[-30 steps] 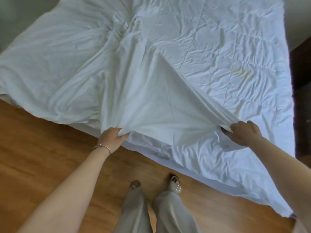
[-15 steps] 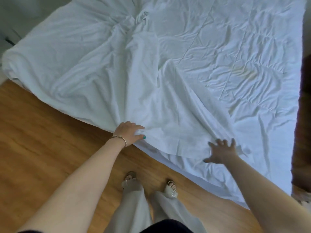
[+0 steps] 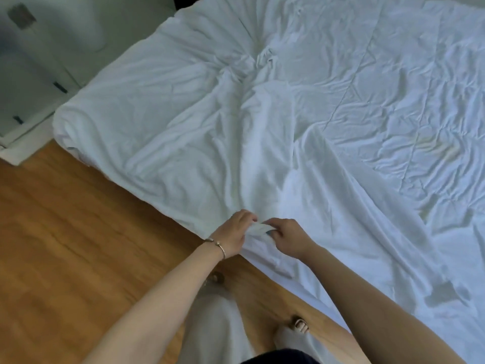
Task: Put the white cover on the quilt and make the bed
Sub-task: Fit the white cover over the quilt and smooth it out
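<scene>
Your two hands meet at the near edge of the bed, right by the floor. Your left hand and your right hand both pinch the same small bunch of white cloth. The fingers are pressed together on it, and the hands almost touch.

The cover lies across the left part of the bed. It is smooth cloth, but it is bunched up and full of big folds that run from the middle of the bed down to your hands. The quilt lies flat on the right part of the bed. You can tell it by its stitched lines and small wrinkles. Most of it is bare, with no cover over it.

So I think the job is near its start. The quilt is spread out, and that part looks done. The cover does not look to be on the quilt yet. You seem to be holding an edge or corner of the cover, but I cannot tell which. Left to do: get the quilt inside the cover, pull the corners out, smooth the folds, and lay it all neat on the bed.
</scene>
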Motion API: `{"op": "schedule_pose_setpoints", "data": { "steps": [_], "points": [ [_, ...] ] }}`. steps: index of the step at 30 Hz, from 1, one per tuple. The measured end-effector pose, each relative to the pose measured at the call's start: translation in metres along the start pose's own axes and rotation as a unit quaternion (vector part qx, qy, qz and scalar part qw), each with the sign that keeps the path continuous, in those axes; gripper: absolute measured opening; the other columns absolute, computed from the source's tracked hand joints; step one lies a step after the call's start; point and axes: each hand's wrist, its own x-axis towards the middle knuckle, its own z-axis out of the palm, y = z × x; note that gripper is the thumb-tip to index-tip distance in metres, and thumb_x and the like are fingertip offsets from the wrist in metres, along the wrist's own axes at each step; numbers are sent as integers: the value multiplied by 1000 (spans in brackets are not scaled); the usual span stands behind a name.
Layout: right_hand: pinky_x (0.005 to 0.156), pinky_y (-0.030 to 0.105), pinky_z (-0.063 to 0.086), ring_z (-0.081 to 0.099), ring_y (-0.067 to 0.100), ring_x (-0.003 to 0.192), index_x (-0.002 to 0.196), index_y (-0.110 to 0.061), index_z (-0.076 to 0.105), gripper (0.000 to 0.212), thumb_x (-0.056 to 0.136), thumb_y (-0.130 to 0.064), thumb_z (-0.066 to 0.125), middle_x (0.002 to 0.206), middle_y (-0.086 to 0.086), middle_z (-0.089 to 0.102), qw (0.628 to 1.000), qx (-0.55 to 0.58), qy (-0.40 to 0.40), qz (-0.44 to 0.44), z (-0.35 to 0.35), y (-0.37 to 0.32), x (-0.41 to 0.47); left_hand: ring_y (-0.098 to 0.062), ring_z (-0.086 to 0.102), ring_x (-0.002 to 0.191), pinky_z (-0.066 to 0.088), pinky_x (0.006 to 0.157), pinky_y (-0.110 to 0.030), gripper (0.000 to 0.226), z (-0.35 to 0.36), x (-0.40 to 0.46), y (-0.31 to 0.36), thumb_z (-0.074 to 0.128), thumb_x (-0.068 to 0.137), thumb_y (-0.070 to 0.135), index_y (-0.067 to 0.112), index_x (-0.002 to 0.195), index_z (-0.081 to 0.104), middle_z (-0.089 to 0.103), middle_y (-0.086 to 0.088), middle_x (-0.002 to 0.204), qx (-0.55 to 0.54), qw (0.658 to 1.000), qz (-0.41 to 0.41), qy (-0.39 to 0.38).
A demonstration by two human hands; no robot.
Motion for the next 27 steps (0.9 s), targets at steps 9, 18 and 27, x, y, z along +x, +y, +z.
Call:
{"op": "schedule_pose_setpoints", "data": {
  "steps": [9, 18, 27],
  "points": [
    [57, 17, 39, 51, 3, 63, 131, -55, 49, 39, 92, -60, 50, 58, -18, 49, 963, -158, 39, 214, 2, -33, -5, -28, 61, 81, 35, 63, -31, 24, -55, 17, -113, 26, 106, 36, 21, 97, 43, 48, 3, 69, 65, 993, -26, -94],
    [85, 34, 45, 55, 22, 120, 153, -38, 16, 63, 97, -65, 23, 135, 1, 50, 896, -346, -137, 241, 90, -49, -25, -23, 57, 113, 46, 88, -35, 73, -22, -46, -153, 51, 85, 58, 34, 147, 22, 56, 0, 131, 181, 938, 25, -294],
    [112, 39, 31, 5, 17, 149, 154, -30, 22, 68, 95, -48, 53, 163, -5, 3, 925, -95, -22, 367, 74, -7, -52, -20, 34, 137, 37, 106, -36, 66, -9, -20, -117, 46, 91, 46, 27, 150, 26, 32, 3, 152, 161, 944, 3, -289]
  ]
}}
